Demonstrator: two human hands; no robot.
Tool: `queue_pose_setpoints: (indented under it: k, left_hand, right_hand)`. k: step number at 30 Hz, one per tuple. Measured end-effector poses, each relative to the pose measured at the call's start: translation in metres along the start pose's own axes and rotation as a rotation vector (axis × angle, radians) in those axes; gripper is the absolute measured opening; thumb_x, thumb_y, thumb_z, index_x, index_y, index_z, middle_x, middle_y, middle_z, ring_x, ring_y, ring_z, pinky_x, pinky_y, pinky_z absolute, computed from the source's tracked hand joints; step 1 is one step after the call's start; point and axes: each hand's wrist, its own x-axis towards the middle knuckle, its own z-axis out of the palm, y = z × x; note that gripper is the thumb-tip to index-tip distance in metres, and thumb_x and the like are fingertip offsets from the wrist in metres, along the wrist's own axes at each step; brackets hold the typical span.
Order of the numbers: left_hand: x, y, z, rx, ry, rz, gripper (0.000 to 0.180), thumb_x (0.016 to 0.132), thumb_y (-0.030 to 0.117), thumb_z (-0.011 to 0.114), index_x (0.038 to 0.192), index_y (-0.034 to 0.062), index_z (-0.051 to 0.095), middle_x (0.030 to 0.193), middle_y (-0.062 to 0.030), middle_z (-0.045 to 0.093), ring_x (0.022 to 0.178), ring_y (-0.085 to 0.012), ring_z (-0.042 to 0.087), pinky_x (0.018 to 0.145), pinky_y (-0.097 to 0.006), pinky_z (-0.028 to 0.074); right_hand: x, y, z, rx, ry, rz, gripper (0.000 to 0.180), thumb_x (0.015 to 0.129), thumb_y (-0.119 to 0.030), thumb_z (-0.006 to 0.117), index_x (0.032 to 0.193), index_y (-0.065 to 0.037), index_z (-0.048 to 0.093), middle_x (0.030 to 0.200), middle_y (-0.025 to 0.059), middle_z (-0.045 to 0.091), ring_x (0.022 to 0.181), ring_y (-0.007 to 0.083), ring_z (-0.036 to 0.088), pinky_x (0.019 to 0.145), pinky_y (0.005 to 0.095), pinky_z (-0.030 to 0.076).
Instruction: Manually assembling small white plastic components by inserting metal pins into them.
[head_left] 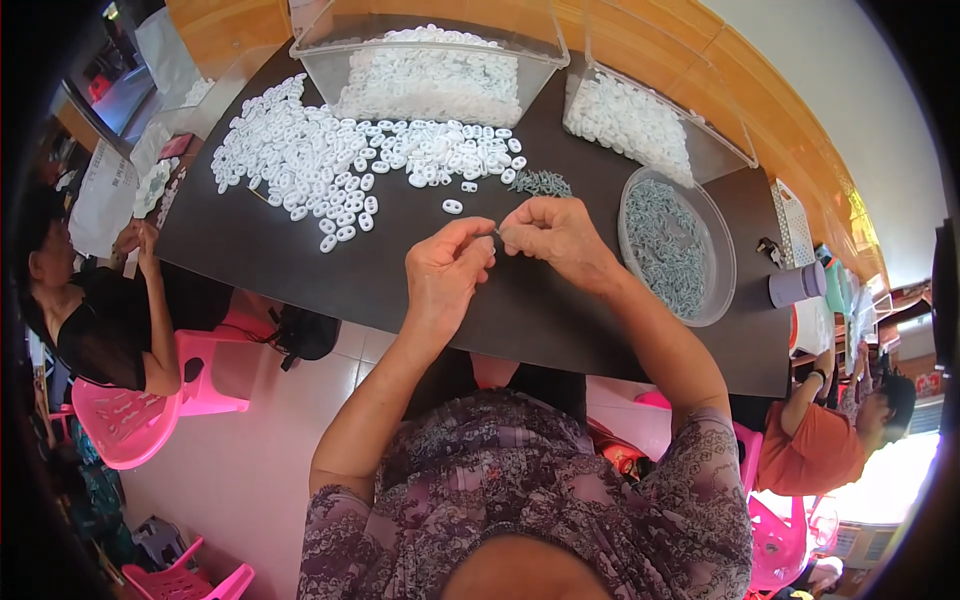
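My left hand (pixel 448 272) and my right hand (pixel 556 238) meet over the dark table (pixel 300 260), fingertips pinched together on a small part that is mostly hidden. Just beyond them a single white plastic ring (pixel 452 206) lies alone. A wide spread of white plastic rings (pixel 330 160) covers the table's far left. A small heap of grey metal pieces (pixel 541 183) sits just above my right hand.
Two clear bins of white rings, one (pixel 430 60) at the back, another (pixel 650 120) at the back right. A round clear bowl (pixel 680 245) holds grey metal pieces. A person sits on a pink chair at left, another in orange at right.
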Motion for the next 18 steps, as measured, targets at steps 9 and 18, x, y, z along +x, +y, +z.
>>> queue_pose_setpoints:
  k: [9, 18]
  left_hand:
    - [0.007, 0.002, 0.004, -0.010, -0.072, -0.039, 0.009, 0.084, 0.009, 0.061, 0.086, 0.0009, 0.064, 0.067, -0.0007, 0.059, 0.052, -0.0037, 0.050, 0.043, -0.017, 0.037]
    - [0.025, 0.002, 0.008, 0.235, -0.018, -0.002, 0.009, 0.081, 0.009, 0.061, 0.079, 0.0007, 0.063, 0.064, -0.0059, 0.060, 0.049, -0.0108, 0.054, 0.043, -0.024, 0.040]
  right_hand:
    - [-0.006, -0.003, 0.001, 0.158, 0.008, 0.142, 0.015, 0.076, -0.014, 0.063, 0.078, 0.001, 0.064, 0.068, 0.0027, 0.061, 0.058, 0.0069, 0.051, 0.052, 0.0202, 0.040]
    - [0.002, 0.010, 0.001, 0.258, 0.312, 0.093, 0.011, 0.076, -0.009, 0.062, 0.076, 0.002, 0.062, 0.069, 0.0042, 0.062, 0.058, 0.0068, 0.051, 0.051, 0.0201, 0.040]
